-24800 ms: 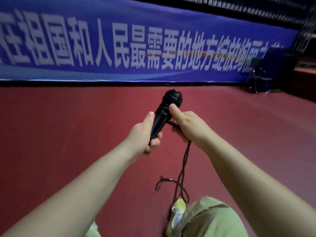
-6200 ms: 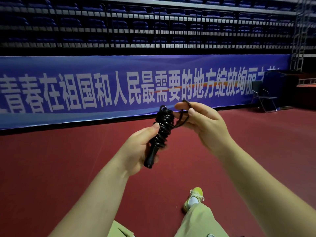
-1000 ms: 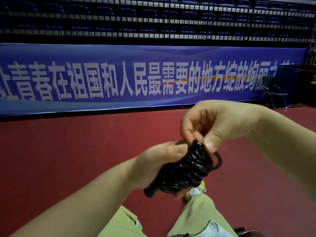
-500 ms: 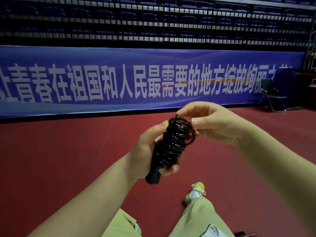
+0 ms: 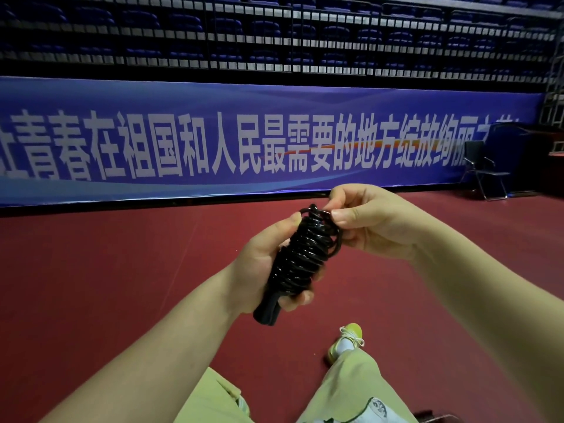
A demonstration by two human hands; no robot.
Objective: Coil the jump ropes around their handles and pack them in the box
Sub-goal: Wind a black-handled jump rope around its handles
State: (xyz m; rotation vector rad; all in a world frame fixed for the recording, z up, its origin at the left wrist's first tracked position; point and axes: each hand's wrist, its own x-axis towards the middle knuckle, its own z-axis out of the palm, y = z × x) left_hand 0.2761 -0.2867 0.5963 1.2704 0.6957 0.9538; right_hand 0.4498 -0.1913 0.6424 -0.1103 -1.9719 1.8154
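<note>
At the centre of the frame the right hand [image 5: 370, 222] is pinching the top of a jump rope [image 5: 300, 257], its thumb and forefinger curling onto the uppermost loop of glossy black cord while the other fingers are folding loosely behind. The left hand [image 5: 262, 264] is gripping the bundle from the left side, the thumb pressing against the upper coils and the fingertips wrapping round underneath near the lower end. The rope itself is sitting in mid-air between the two hands, tilting so its top is leaning toward the right: a thick, ribbed, spring-like stack of shiny round cord wound tightly over the handles [image 5: 267, 312], whose smooth matt black butt ends are poking out below the left palm. One loose loop is bulging out on the right side of the coil.

Both bare forearms are reaching in from the lower corners. Below them, pale green trousers [image 5: 345, 389] of soft cloth are filling the bottom edge, with a yellow-green laced shoe [image 5: 348, 338] standing on the flat, dull red floor [image 5: 106, 270]. Across the middle a long blue banner [image 5: 213, 141] with large white characters is stretching wall to wall, dark rows of seats [image 5: 274, 32] are rising above it, and a black folding chair [image 5: 485, 169] is standing at the right edge
</note>
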